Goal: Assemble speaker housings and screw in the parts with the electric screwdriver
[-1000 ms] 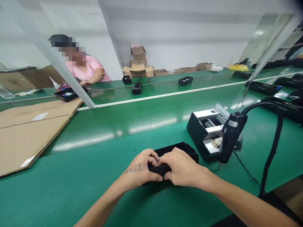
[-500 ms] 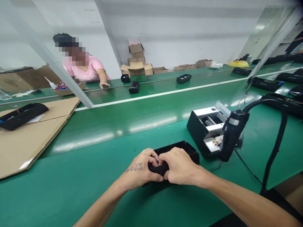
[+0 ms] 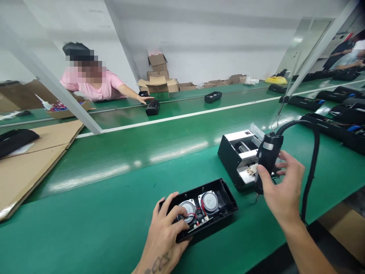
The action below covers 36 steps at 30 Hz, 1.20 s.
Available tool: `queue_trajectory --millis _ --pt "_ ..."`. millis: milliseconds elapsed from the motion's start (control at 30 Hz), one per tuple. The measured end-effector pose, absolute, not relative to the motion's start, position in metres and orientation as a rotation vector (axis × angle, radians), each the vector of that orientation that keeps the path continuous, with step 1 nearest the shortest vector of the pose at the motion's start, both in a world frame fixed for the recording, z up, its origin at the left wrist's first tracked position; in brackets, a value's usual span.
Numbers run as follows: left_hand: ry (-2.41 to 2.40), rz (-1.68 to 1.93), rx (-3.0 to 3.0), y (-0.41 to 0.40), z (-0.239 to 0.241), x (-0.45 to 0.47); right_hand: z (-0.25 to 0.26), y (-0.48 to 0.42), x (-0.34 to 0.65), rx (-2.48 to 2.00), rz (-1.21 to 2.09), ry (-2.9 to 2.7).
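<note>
Black plastic case (image 3: 226,192) lying open on the green surface (image 3: 99,213), close in front, with two round speakers (image 3: 209,201) seated inside and red wires (image 3: 196,217) between them. Left hand (image 3: 165,228) spread over the near end, fingertips pressing on the left speaker. Right hand (image 3: 281,190) open, thumb and fingers either side of the hanging power screwdriver (image 3: 266,160), not closed on it. By the look of it, parts placed, fastening and cover left to do. White label on the tool too small to read; no brand legible.
</note>
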<state>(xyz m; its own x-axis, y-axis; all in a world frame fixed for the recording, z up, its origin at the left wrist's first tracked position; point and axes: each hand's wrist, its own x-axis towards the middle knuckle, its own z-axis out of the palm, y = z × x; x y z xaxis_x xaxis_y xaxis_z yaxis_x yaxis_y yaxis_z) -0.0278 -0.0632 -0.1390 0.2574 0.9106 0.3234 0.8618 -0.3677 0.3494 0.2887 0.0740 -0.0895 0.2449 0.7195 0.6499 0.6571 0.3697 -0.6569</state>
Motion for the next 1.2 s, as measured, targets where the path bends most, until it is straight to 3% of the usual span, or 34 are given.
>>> queue_trajectory --millis 100,400,467,633,800,967,1200 --pt "1.685 0.764 2.474 -0.065 -0.143 -0.030 -0.097 0.087 0.305 -1.411 0.385 -1.446" --pt "1.713 0.895 2.582 -0.069 -0.150 -0.027 -0.101 0.070 0.314 -0.945 1.031 -1.301" --pt "1.665 0.878 2.689 -0.067 -0.154 -0.032 -0.088 0.072 0.318 -0.882 1.026 -1.275" --pt "1.600 0.894 2.847 -0.049 -0.162 -0.028 -0.044 0.087 0.314 -0.684 0.667 -1.155" --pt "1.685 0.917 2.685 -0.041 -0.160 0.006 -0.041 0.107 0.305 -0.836 0.515 -1.294" --pt "1.761 0.861 2.576 -0.042 -0.156 0.014 -0.042 0.093 0.301 -0.874 0.717 -1.424" --pt "1.807 0.958 2.337 -0.046 -0.147 0.022 -0.033 0.026 0.249 -0.418 1.161 -1.291"
